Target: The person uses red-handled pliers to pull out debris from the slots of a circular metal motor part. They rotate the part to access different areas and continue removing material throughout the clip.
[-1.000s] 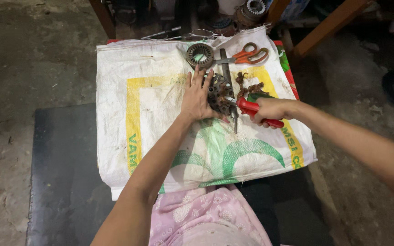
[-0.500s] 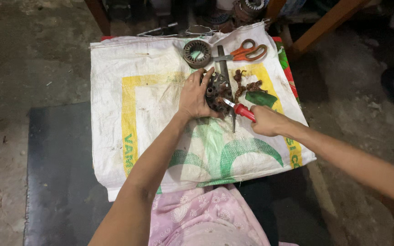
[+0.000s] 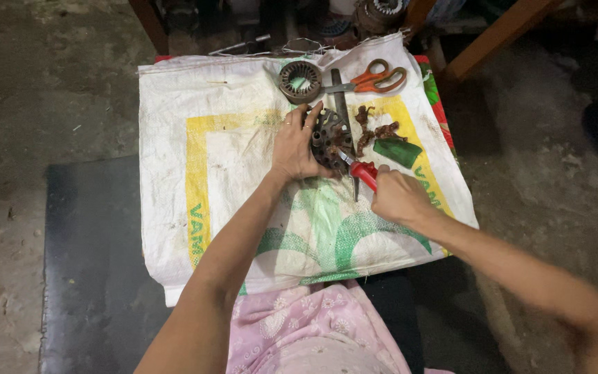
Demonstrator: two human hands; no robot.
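My left hand (image 3: 296, 145) grips the left edge of a dark round metal core with holes (image 3: 329, 138), steadying it on a white woven sack (image 3: 223, 166). My right hand (image 3: 397, 197) is closed around a red-handled tool (image 3: 363, 172) whose metal tip points into the core's lower right side. Brown tangles of copper wire (image 3: 375, 129) lie just right of the core.
A ring-shaped stator (image 3: 300, 81), orange-handled scissors (image 3: 375, 78) and a dark flat blade (image 3: 340, 100) lie at the sack's far edge. A green piece (image 3: 397, 152) rests by the wire. Black mat (image 3: 84, 263) on the left, wooden legs (image 3: 486, 41) behind, concrete floor around.
My right hand has drawn nearer and lower with the red-handled tool, its tip now at the core. My left hand went from flat beside the core to gripping its edge.
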